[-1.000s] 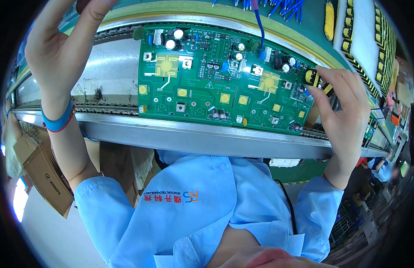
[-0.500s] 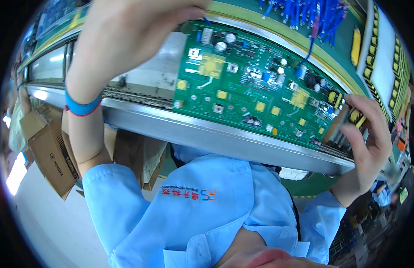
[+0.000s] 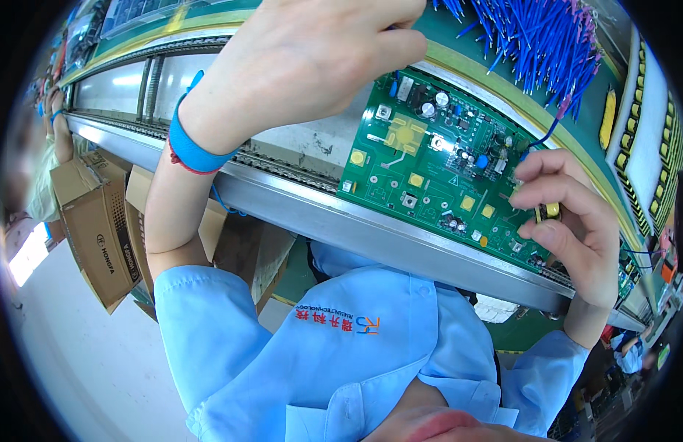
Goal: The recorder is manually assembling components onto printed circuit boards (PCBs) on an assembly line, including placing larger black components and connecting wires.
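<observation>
A green circuit board (image 3: pixel 389 166) with many small parts lies on the metal rails of a conveyor. My left hand (image 3: pixel 312 62), a blue band round its wrist, is over the board's far left corner. Its fingers are closed, and whatever they pinch is hidden behind them. Above the board's right part is my right hand (image 3: pixel 577 210), fingers curled round a small yellow-and-black transformer (image 3: pixel 550 211). That hand covers the right end of the board. A blue wire (image 3: pixel 551 132) rises from the board's far edge near my right fingertips.
A thick bundle of blue wires (image 3: pixel 533 55) lies on the green bench beyond the rail. Foam strips with rows of yellow-and-black parts (image 3: pixel 625 151) stand at the far right. Cardboard boxes (image 3: pixel 98 228) are below the conveyor at left. Another person's arm (image 3: pixel 61 132) shows at the far left.
My right hand has moved left from the board's right end to over its surface, with the transformer in its fingers. The board appears farther right, and my left hand stays near its far left corner.
</observation>
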The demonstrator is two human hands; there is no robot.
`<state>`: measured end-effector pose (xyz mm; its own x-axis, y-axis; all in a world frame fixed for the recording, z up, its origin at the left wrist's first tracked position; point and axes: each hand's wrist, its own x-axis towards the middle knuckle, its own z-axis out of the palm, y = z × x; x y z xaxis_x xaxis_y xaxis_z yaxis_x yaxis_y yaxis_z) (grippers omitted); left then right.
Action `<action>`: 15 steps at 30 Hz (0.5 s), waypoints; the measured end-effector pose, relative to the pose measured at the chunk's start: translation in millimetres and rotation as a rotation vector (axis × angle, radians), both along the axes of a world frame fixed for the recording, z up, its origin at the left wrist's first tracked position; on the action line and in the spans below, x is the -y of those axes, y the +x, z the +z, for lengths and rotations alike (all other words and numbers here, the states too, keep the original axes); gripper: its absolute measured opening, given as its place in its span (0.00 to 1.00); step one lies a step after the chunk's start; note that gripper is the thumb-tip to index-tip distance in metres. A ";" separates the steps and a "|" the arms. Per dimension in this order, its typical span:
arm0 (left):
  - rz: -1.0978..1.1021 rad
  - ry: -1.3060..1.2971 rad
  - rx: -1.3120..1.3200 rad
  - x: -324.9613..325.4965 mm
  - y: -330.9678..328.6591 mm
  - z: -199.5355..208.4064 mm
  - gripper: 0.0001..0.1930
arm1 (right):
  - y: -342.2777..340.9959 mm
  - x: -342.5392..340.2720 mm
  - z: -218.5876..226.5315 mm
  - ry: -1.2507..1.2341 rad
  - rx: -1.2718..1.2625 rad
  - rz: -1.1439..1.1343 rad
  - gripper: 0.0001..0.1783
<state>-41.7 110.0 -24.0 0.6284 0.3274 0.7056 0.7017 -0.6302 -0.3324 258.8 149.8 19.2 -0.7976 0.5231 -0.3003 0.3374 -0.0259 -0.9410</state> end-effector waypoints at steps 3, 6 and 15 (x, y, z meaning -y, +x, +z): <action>0.375 -0.648 -0.213 22.9 15.8 36.5 0.04 | -5.9 -3.4 -4.6 -0.039 -0.001 0.055 0.15; 0.381 -0.569 -0.274 26.6 17.3 34.7 0.06 | -12.7 -2.5 -5.9 -0.098 -0.021 0.025 0.13; 0.375 -0.272 -0.359 30.5 22.8 28.1 0.08 | -27.0 2.9 4.4 0.387 0.065 0.158 0.12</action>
<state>-18.9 79.5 4.1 0.6191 0.7131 0.3289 0.7663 -0.4568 -0.4517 231.8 146.9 23.6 -0.8632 0.4797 -0.1576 0.3673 0.3825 -0.8478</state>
